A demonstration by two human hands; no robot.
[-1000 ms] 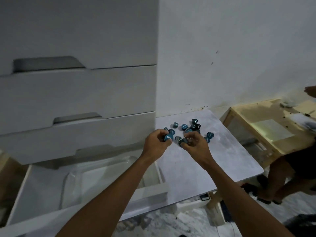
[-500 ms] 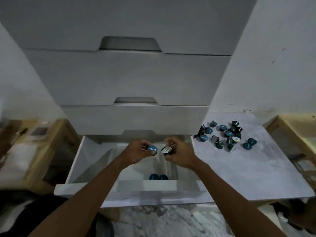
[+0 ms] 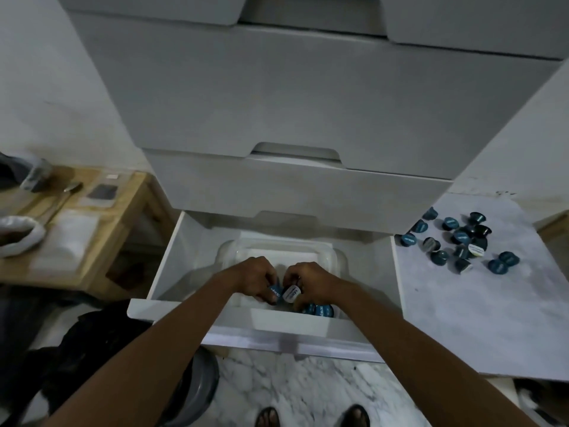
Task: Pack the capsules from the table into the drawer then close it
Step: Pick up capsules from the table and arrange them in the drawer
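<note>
The bottom white drawer [image 3: 172,260] stands pulled out, with a clear plastic tray [image 3: 335,254] inside it. My left hand [image 3: 257,277] is low inside the tray, shut on a blue capsule [image 3: 275,292]. Right beside it my right hand [image 3: 308,282] is shut on a capsule with a white lid [image 3: 292,294]. Two blue capsules [image 3: 320,310] lie in the tray's near right corner, just under my right hand. Several more blue capsules [image 3: 455,238] lie scattered on the white table [image 3: 480,318] to the right of the drawer.
Shut white drawers [image 3: 277,97] rise above the open one. A wooden side table [image 3: 92,241] with small items stands at the left. A grey round bin [image 3: 200,386] and dark cloth sit on the marble floor below the drawer, near my feet [image 3: 311,417].
The view swung from the table to the drawer. Both hands carried a capsule each from the table and have dropped lower into the tray, close to the capsules lying there.
</note>
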